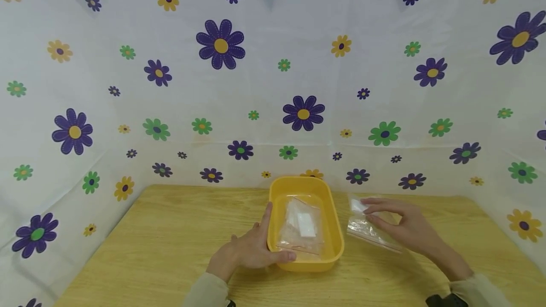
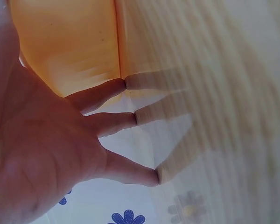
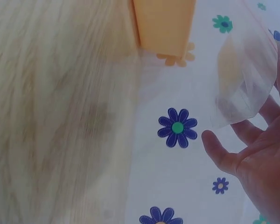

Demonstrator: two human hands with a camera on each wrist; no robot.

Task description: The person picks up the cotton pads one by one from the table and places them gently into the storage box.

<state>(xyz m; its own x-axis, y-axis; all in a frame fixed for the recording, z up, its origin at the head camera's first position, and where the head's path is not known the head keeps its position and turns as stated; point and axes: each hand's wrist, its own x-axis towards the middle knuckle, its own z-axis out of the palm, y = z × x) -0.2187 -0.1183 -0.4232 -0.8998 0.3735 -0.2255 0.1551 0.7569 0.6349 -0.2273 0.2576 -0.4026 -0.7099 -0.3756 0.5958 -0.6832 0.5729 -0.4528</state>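
A yellow plastic tray [image 1: 330,217] stands on the table, and small clear zip bags [image 1: 292,238] lie inside it, one showing a white rectangular patch. My left hand [image 1: 251,250] rests against the tray's near left corner, index finger along the left side and thumb across the near rim. In the left wrist view its other fingers [image 2: 116,122] are straight, their tips touching the tabletop. To the right of the tray my right hand [image 1: 411,226] pinches a clear zip bag [image 1: 362,226] by thumb and fingers, off the table. That bag also has a white patch.
The wood-grain table [image 1: 183,231] extends on both sides of the tray. A white flower-print sheet [image 1: 264,89] hangs behind the table and along its sides, with the tray's far end close to it.
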